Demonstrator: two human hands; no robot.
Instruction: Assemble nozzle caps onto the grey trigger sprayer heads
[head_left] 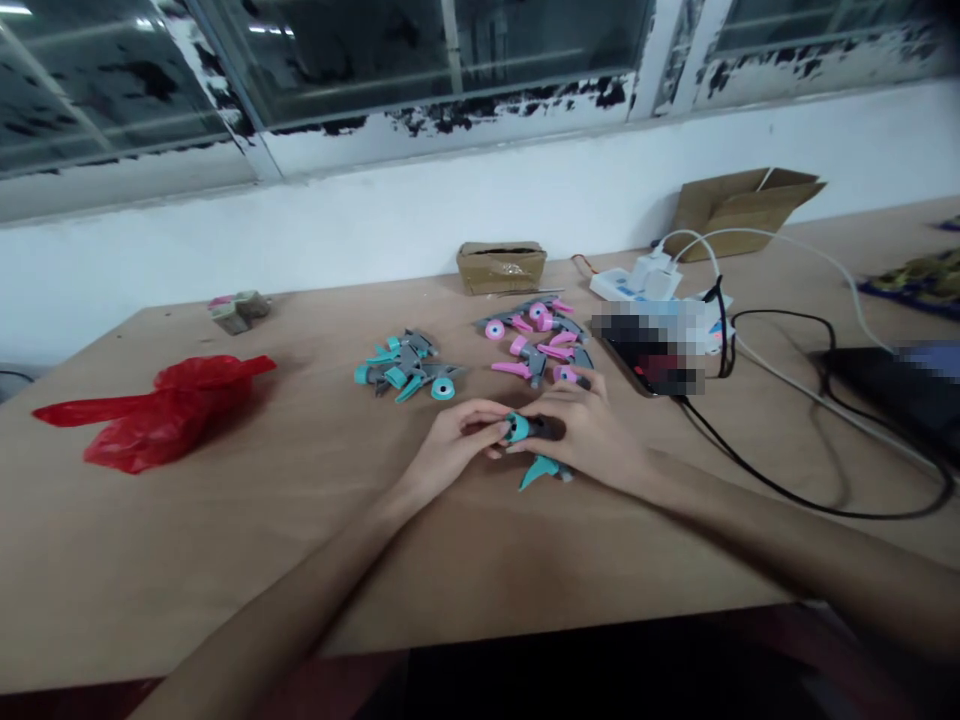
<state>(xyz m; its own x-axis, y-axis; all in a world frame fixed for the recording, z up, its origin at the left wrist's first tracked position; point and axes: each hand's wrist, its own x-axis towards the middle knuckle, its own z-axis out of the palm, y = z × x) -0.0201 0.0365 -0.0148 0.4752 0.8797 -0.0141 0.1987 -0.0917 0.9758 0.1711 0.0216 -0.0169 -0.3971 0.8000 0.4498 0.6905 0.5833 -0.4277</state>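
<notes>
Near the table's front, a teal-and-grey trigger spray head [517, 428] is held between both my hands. My left hand [461, 440] pinches its teal round end with thumb and fingers. Wrapped over the grey body from the other side is my right hand [592, 430], which hides much of it. A teal trigger lever [541, 470] shows just below the fingers; whether it belongs to the same spray head I cannot tell. Several teal-and-grey spray heads [409, 365] lie in a pile beyond my left hand. Past my right hand lie several pink-and-grey spray heads [536, 345].
A red plastic bag [180, 410] lies at left, with small block-like items [238, 310] behind it. A small cardboard box [501, 268] and a larger open one [739, 215] stand by the wall. A power strip [637, 282], phone [649, 355] and cables occupy the right.
</notes>
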